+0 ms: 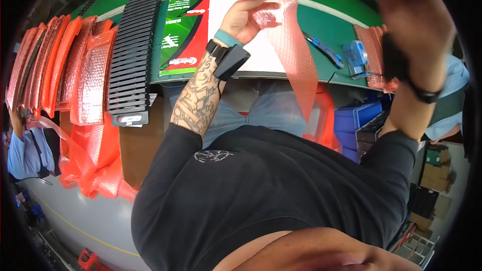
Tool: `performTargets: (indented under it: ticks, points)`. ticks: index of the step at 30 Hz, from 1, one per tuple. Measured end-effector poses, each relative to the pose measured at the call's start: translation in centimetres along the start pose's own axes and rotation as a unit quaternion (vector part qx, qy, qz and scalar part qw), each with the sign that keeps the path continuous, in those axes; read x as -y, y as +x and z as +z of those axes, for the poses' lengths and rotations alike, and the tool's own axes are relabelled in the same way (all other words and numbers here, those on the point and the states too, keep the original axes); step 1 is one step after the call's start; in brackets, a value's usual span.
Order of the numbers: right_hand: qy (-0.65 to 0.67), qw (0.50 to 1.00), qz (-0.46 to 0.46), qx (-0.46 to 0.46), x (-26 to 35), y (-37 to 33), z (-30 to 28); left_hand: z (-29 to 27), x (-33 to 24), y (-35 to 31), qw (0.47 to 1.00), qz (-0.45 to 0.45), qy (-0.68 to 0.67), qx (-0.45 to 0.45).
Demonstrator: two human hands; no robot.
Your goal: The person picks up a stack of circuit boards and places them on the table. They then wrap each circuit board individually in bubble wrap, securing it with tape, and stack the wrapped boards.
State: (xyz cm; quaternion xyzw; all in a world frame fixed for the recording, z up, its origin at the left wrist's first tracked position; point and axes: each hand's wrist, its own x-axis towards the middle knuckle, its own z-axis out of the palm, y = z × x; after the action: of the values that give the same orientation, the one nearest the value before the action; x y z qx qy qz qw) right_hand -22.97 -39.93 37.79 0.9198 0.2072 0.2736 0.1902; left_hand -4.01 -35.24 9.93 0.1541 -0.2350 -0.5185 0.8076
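My left hand (245, 19) is raised over the workbench, its fingers closed on the upper part of a translucent pink bubble wrap sheet (293, 50). The sheet hangs down past the bench edge, and its top curls at the upper edge of the view. Up at the right is my right hand (414, 12), smeared by motion; its fingers are hidden or cut off. Below the left hand lies a flat printed carton (187, 32) in green, red and white. A blue and black utility knife (324, 50) rests to the right of the sheet, beside a blue tape dispenser (356, 59).
A black slatted panel (131, 55) stands left of the carton. Several folded red bubble wrap pieces (93, 70) line the left end, with more (370, 52) at the right. Blue bins (354, 123) sit below the bench. Other people in blue are at both sides.
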Motion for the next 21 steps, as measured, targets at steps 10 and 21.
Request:
performTargets:
  ticks: [10, 21]
  points:
    - [0.069, 0.983, 0.073, -0.154, 3.3, -11.4, 15.1, -1.6, 7.9, -2.3, 0.982, -0.081, -0.154, -0.068]
    - [0.119, 0.976, 0.180, 0.037, 9.8, -12.1, 20.3, 2.5, 4.4, -9.2, 0.978, -0.120, -0.079, -0.153]
